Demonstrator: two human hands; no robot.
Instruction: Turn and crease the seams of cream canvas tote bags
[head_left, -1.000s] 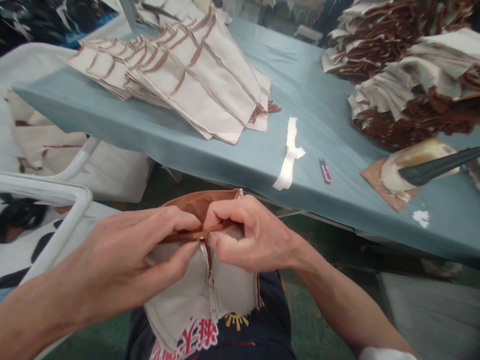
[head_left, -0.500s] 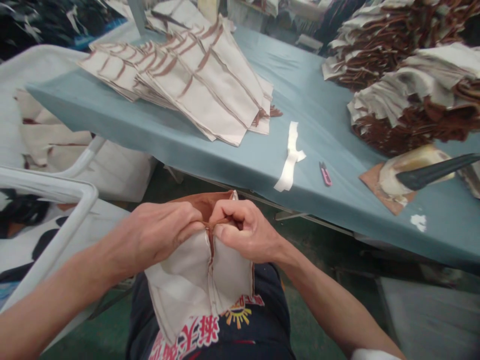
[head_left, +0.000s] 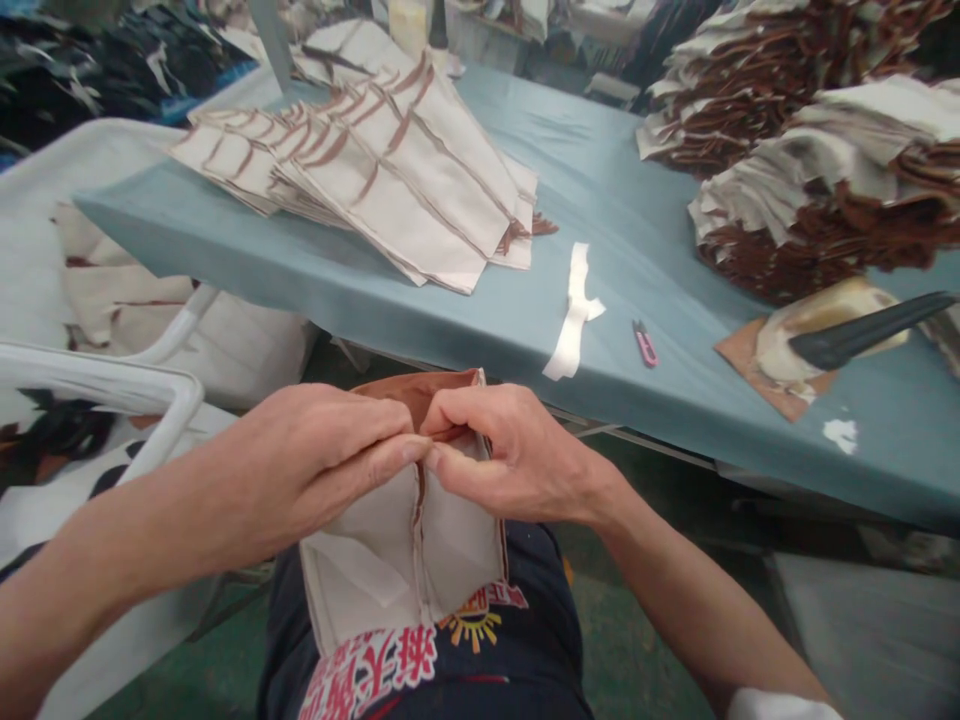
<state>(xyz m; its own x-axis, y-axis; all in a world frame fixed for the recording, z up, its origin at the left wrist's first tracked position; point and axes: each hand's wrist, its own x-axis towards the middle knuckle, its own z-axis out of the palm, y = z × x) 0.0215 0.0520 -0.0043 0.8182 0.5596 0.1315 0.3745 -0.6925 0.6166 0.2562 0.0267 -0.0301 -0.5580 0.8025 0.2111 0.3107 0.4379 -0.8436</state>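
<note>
Over my lap I hold a cream fabric piece (head_left: 390, 560) with a brown lining and a brown seam down its middle. My left hand (head_left: 315, 465) pinches its top edge from the left, fingers closed. My right hand (head_left: 502, 455) pinches the same edge from the right, thumb and forefinger pressed together. The two hands touch at the seam. The brown lining shows just behind my fingers, and the lower part of the piece hangs against my dark printed shirt.
A blue-grey table (head_left: 465, 310) runs ahead, with a fanned stack of cream panels (head_left: 390, 160), a white fabric strip (head_left: 574, 315), a pink thread clipper (head_left: 643, 343), a black-handled tool on a pad (head_left: 832, 340) and piles of brown-and-cream pieces (head_left: 810, 190). A white cart rail (head_left: 135, 390) stands at my left.
My hands have closed in on the seam at the top edge, and the fabric has been drawn up slightly. The view has shifted a little.
</note>
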